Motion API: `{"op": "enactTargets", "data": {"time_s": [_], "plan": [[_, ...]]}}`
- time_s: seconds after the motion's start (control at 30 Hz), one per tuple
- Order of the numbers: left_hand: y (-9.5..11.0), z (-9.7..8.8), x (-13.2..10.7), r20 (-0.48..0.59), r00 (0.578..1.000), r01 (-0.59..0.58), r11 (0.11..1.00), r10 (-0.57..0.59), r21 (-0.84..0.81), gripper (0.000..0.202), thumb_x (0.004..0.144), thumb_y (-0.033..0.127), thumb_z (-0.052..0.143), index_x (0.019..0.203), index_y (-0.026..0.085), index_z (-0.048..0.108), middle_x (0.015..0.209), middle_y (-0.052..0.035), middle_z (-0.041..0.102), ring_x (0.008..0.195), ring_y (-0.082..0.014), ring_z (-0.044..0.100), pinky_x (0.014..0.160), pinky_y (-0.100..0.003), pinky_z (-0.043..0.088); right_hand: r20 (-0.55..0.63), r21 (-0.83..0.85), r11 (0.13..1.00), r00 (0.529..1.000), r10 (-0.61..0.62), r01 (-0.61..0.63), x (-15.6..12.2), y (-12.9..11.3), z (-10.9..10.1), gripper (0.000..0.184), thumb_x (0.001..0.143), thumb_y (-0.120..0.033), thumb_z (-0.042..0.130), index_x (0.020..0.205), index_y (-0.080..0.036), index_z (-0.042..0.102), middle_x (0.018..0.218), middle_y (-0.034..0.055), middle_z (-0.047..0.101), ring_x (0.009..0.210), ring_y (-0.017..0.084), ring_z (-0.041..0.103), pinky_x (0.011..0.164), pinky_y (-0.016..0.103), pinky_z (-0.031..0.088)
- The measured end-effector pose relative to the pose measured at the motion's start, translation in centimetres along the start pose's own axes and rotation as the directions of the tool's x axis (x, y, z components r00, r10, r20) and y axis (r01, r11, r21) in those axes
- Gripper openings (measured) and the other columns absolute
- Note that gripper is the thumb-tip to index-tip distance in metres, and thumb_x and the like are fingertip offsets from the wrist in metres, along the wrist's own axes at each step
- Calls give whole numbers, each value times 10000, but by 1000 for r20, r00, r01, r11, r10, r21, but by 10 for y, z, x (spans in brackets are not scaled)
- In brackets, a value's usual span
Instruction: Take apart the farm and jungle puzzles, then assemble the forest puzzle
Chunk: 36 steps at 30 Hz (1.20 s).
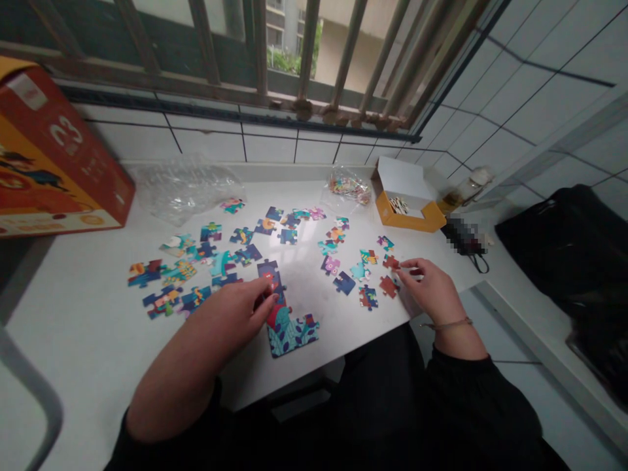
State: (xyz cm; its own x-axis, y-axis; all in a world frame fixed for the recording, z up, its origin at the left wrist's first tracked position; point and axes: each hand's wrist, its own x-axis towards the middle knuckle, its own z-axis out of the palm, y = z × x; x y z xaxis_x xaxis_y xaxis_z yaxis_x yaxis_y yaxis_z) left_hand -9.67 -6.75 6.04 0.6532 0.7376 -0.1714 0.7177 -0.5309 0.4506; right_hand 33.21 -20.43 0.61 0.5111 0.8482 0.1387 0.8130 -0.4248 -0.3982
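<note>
A few joined jigsaw puzzle pieces point(293, 333) form a corner-shaped strip near the table's front edge. My left hand point(240, 307) has its fingers curled onto the left side of this strip, thumb and fingertips on its upper part. At the right, my right hand point(432, 288) pinches the edge of a reddish-brown puzzle piece point(391, 262) between thumb and fingers. Another reddish-brown piece point(389, 286) lies just below it. Loose colourful pieces point(179, 271) spread left of the strip, and more, such as a dark blue piece point(344, 282), lie between my hands.
At the back stand an orange box point(93, 170), crumpled clear plastic point(184, 186), a bag of pieces point(348, 188) and an open yellow box point(412, 219). A glass bottle point(466, 190) and a black bag point(569, 242) are on the right. A barred window rises behind.
</note>
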Motion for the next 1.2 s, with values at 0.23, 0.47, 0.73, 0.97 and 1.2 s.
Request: {"op": "enactTargets", "data": {"time_s": [0.23, 0.47, 0.73, 0.97, 1.2], "plan": [[-19, -11, -5, -103, 984, 148, 989, -146, 10, 307, 1016, 432, 425, 807, 268, 580, 782, -70, 725, 697, -260, 668, 668, -358, 432, 61, -13, 1000, 998, 20, -20, 26, 3, 7, 354, 889, -398, 801, 1190, -215, 773, 1098, 119, 857, 988, 304, 802, 878, 429, 591], [-15, -3, -2, -107, 992, 67, 998, -68, -12, 286, 1013, 396, 499, 807, 254, 638, 832, -71, 757, 750, -260, 686, 689, -361, 464, -28, -1, 999, 998, -48, 48, 19, -9, -1, 436, 864, -446, 816, 1212, -193, 745, 1152, 138, 836, 981, 316, 774, 910, 468, 598], [-15, 8, 5, -117, 991, -73, 997, 72, -2, 257, 1026, 274, 552, 1039, 194, 795, 1130, -148, 807, 1091, -325, 760, 1023, -467, 603, 48, 315, 750, 780, -624, 581, -17, -124, 31, 244, 1023, -246, 731, 1266, -258, 734, 1275, 106, 791, 1213, 283, 747, 1081, 495, 611], [-7, 21, 7, -27, 995, -92, 996, 92, 8, 266, 1004, 151, 655, 1209, 172, 823, 1411, -175, 765, 1330, -349, 719, 1216, -494, 553, 114, 354, 620, 625, -772, 700, -21, -178, 75, 292, 934, -75, 757, 1151, -265, 804, 1250, 89, 754, 1124, 243, 738, 1011, 433, 624], [-2, 26, 5, -24, 996, -86, 996, 87, 29, 221, 1034, 183, 700, 1225, 151, 806, 1396, -171, 727, 1310, -351, 693, 1203, -512, 547, 87, 270, 601, 602, -794, 753, -22, -171, 88, 305, 981, -133, 773, 1242, -282, 823, 1296, 105, 760, 1097, 271, 712, 980, 466, 594]]}}
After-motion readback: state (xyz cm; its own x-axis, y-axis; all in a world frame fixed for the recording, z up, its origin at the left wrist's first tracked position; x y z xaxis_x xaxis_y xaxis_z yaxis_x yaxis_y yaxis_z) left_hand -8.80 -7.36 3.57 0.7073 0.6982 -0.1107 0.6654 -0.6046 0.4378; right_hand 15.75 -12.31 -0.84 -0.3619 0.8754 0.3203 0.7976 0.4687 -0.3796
